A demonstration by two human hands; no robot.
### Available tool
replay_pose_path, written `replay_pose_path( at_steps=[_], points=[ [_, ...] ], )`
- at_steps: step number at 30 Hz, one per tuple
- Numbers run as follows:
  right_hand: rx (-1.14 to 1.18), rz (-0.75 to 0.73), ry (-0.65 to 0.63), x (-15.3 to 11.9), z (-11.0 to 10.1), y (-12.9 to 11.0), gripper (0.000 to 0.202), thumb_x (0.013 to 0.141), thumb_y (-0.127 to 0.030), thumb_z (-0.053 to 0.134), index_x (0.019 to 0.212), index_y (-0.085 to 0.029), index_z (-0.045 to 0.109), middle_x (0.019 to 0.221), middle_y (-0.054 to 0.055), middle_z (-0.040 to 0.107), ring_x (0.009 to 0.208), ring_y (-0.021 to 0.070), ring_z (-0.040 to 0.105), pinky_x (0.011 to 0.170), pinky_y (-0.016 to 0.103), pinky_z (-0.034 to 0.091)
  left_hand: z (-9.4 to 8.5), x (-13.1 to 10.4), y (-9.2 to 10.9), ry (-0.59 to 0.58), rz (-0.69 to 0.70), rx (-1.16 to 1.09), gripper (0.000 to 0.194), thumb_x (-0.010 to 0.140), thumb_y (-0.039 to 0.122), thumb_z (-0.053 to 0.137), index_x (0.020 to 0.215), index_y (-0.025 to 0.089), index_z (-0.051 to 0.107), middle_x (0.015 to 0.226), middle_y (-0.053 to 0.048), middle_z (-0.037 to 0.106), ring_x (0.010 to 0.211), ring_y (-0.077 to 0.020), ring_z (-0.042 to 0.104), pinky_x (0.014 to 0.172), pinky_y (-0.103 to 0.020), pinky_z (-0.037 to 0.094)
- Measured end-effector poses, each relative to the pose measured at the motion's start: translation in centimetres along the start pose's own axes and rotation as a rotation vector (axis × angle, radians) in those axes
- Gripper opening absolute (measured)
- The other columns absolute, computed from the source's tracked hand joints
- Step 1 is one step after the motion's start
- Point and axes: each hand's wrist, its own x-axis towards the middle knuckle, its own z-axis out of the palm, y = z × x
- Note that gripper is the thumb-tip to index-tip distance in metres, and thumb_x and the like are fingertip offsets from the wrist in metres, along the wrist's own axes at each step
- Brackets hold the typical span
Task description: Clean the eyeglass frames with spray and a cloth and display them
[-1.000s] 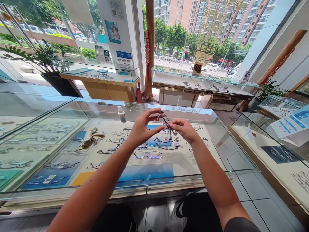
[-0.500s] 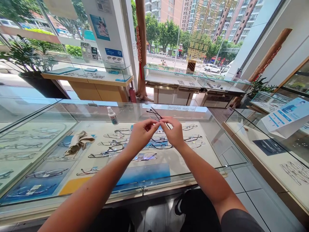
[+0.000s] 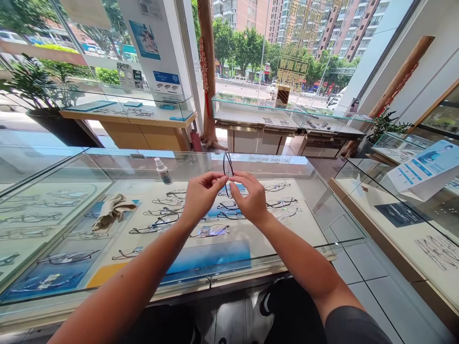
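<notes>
Dark-framed eyeglasses are pinched between my two hands above the glass display case, one rim turned upright. My left hand has its thumb and fingers closed on the glasses from the left. From the right, my right hand also grips them, its fingertips close to those of the left. A white spray bottle stands on the glass to the left of the hands. Farther left lies a crumpled beige cloth. Several pairs of glasses rest inside the case below.
Behind the case are a wooden-sided display counter, a glass-topped counter and a wooden post. At the right, another display case carries a blue-and-white sign. A potted plant stands at the far left.
The glasses have turned between my fingers, and a rim now stands upright where crossed temples showed before. Both hands have shifted slightly left in the view.
</notes>
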Motion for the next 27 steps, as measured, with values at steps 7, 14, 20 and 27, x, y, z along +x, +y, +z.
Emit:
replay_pose_path(
  at_steps=[7,14,20,27],
  points=[
    [-0.017,0.188,0.318,3.3,-5.5,0.0,0.050,0.101,-0.052,0.062,0.063,-0.029,0.039,0.069,0.002,0.047,0.072,0.0213,0.051,0.070,0.037,0.048,0.3,2.4,3.5,-0.122,0.175,0.289,0.031,0.089,0.053,0.079,0.084,0.023,0.084,0.053,0.004,0.045,0.052,-0.0131,0.038,0.053,-0.030,0.029],
    [-0.121,0.151,0.435,6.4,-15.1,5.2,0.062,0.101,-0.049,0.060,0.062,-0.028,0.018,0.064,-0.004,0.017,0.062,0.0131,0.021,0.059,0.033,0.023,6.5,6.1,8.0,-0.448,0.278,0.760,0.020,0.090,0.041,0.077,0.084,0.025,0.087,0.062,-0.002,0.065,0.059,-0.0178,0.054,0.063,-0.036,0.044],
    [-0.235,0.270,0.516,5.4,-19.0,10.1,0.058,0.101,-0.042,0.058,0.059,-0.028,0.019,0.063,-0.005,0.017,0.063,0.0127,0.020,0.059,0.033,0.021,13.6,6.8,7.6,-0.704,0.255,1.041,0.021,0.092,0.035,0.073,0.100,0.024,0.090,0.091,-0.008,0.082,0.088,-0.0251,0.073,0.076,-0.034,0.050],
    [-0.269,0.372,0.480,5.0,-19.5,12.8,0.053,0.097,-0.038,0.054,0.058,-0.029,0.020,0.061,-0.005,0.017,0.063,0.0130,0.020,0.059,0.033,0.021,18.7,6.1,5.1,-0.854,0.164,1.118,0.025,0.091,0.034,0.074,0.108,0.023,0.089,0.107,-0.012,0.085,0.102,-0.0307,0.077,0.084,-0.035,0.056]
  ],
)
